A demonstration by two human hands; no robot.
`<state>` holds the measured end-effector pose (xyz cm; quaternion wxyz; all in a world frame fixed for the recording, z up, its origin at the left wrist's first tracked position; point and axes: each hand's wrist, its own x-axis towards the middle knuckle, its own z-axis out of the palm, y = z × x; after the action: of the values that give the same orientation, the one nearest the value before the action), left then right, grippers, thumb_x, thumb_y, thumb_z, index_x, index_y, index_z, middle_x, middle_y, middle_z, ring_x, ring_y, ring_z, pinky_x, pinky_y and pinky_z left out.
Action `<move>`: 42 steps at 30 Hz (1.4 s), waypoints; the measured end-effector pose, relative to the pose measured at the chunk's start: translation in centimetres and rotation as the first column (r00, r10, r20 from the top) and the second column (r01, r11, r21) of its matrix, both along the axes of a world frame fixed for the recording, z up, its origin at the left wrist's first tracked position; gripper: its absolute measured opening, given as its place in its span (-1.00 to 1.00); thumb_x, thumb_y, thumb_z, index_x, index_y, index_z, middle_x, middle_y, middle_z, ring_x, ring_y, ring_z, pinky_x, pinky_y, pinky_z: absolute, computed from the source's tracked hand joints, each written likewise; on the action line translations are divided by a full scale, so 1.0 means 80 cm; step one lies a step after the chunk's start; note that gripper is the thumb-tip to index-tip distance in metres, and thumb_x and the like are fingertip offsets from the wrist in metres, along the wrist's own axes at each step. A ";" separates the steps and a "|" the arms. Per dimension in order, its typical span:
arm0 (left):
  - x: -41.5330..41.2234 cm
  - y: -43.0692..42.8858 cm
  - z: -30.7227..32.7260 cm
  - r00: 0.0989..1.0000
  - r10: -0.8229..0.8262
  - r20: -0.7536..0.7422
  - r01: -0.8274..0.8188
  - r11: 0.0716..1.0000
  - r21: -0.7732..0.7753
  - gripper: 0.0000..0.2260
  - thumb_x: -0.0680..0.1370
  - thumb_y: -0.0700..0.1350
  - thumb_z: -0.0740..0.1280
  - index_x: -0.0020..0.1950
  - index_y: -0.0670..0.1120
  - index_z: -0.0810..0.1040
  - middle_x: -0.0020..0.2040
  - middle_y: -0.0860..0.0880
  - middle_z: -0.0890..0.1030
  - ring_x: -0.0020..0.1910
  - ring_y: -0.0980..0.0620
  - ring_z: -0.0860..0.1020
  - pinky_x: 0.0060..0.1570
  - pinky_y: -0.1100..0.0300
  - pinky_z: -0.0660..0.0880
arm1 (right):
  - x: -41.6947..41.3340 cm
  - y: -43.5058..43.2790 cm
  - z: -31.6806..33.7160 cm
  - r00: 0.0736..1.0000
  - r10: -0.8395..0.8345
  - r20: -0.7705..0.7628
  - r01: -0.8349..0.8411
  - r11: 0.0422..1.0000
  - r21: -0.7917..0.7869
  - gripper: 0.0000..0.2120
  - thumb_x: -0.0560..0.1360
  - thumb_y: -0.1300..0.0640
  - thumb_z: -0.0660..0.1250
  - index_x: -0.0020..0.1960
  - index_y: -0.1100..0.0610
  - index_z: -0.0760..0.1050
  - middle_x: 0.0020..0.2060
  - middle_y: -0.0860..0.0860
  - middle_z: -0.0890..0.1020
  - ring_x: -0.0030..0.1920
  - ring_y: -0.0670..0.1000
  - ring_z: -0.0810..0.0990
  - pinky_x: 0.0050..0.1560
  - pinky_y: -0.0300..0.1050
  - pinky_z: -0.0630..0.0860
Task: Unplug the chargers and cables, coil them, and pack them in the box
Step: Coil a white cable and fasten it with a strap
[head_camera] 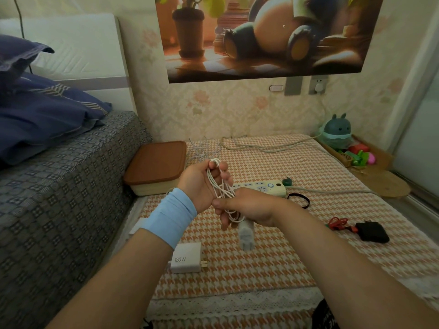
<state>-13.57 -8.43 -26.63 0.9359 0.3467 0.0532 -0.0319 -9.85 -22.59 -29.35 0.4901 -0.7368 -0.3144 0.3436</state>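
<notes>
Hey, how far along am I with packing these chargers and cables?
Done: 120W charger and black charger lie unplugged on the mat. In hand: left hand and right hand grip a half-coiled white cable. Left: box is lidded, a loose cable lies beside it uncoiled.

Single wide-angle head view, facing forward and down over mat (285, 269) toward wall (213, 110).

Orange houndstooth mat (273, 262): brown-lidded box (155, 162) at rear left edge. Power strip (261, 187) mid-mat, its grey cord (332, 191) running right. White 120W charger (186, 257) front left. Black charger (371, 231) with red cable (338, 223) at right. Black band (306, 200) just beside strip. Loose white cable (202, 148) at rear.
</notes>
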 end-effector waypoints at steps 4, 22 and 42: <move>0.012 0.006 -0.003 0.996 0.088 -0.014 -0.089 0.992 -0.092 -0.69 0.63 -0.11 0.00 -0.32 -0.02 0.23 -0.42 0.05 0.30 -0.52 0.10 0.20 -0.48 0.26 0.22 | 0.000 -0.003 0.000 1.000 0.009 -0.022 -0.008 0.999 0.032 -0.76 0.65 0.05 0.29 -0.10 0.16 0.59 -0.24 0.06 0.69 -0.20 -0.02 0.66 -0.07 -0.19 0.54; 0.007 0.025 -0.030 0.995 0.080 0.051 -0.081 0.997 0.009 -0.51 0.67 0.02 0.03 -0.45 -0.04 0.33 -0.48 0.04 0.25 -0.57 0.11 0.20 -0.56 0.29 0.20 | -0.008 0.013 -0.017 0.982 0.131 -0.139 -0.139 0.989 -0.054 -0.70 0.71 0.00 0.14 -0.09 0.15 0.45 -0.41 0.00 0.37 -0.32 0.02 0.51 -0.09 -0.15 0.53; 0.010 0.054 -0.072 0.997 -0.039 0.062 -0.010 0.773 0.634 -0.65 0.70 -0.06 0.03 -0.23 -0.11 0.39 -0.13 -0.08 0.65 -0.01 -0.07 0.56 0.17 -0.01 0.47 | 0.033 0.018 -0.030 0.940 -0.094 -0.328 0.057 0.991 -0.123 -0.64 0.65 0.06 0.29 0.34 0.26 0.50 0.13 0.15 0.64 0.13 0.11 0.62 0.28 0.02 0.53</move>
<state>-12.78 -4.09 -32.37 0.7657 0.6427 0.0247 -0.0070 -7.23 -21.19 -31.72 0.5072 -0.7058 -0.1790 0.4610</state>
